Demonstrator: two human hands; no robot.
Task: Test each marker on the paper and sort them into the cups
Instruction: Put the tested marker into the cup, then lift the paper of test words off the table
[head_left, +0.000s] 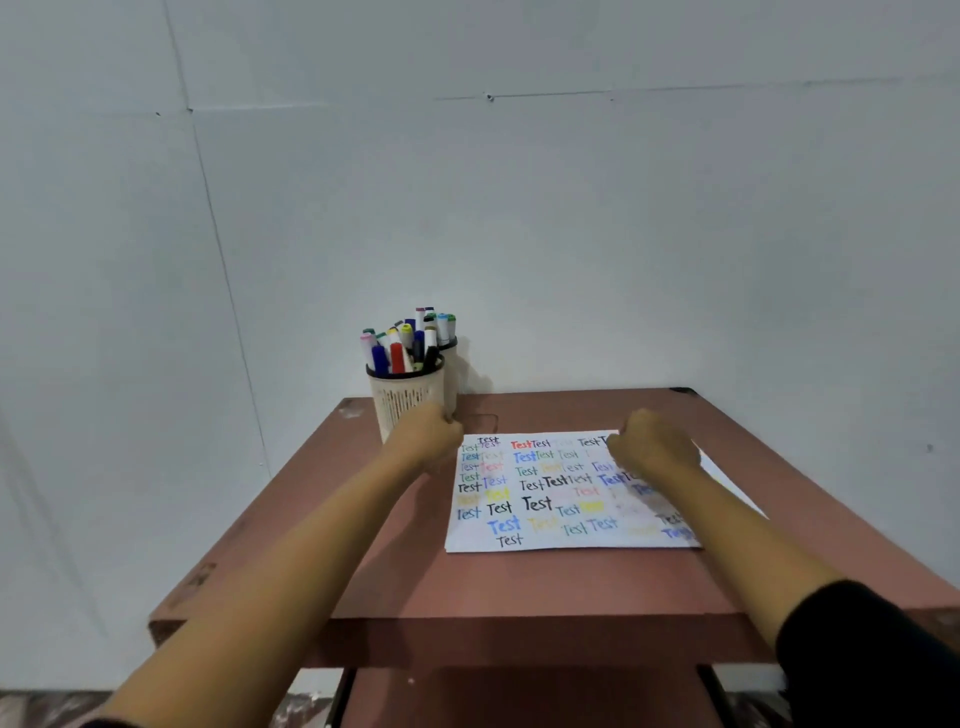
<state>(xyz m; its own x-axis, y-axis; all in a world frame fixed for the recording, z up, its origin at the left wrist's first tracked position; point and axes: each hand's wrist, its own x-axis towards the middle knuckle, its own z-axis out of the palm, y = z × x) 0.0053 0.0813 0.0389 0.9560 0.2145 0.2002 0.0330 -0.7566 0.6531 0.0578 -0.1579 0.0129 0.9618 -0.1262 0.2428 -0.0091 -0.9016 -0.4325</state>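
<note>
1. Head view, and I'm looking down on a flat reddish-brown table with a matte top and scuffed, chipped patches along its left edge and far corner.
2. The paper lies flat on the right half of the table, a white rectangular sheet crowded with the word "Test" in black, blue, red, green and yellow, some strokes bold and some faint.
3. At the far left corner stands the front cup, a cream plastic cylinder with a slotted, basket-like wall and a black rim.
4. It is packed with markers standing upright or leaning: smooth round barrels, white and coloured, with red, blue, black, pink, green and yellow caps.
5. The rear cup stands just behind it, touching or nearly so, with the same black rim, and holds a smaller bunch of pale-barrelled markers.
6. My left hand is at the lower right wall of the front cup, fingers curled away from me. I cannot tell whether it grips the cup or only touches it.
7. My right hand sits over the paper's far right corner, knuckles up, fingers tucked under. I cannot tell whether it pinches anything.
8. Both forearms are bare, and a black sleeve bunches at the right elbow.
9. Behind it all is a plain pale wall of smooth panels with thin seams.
</note>
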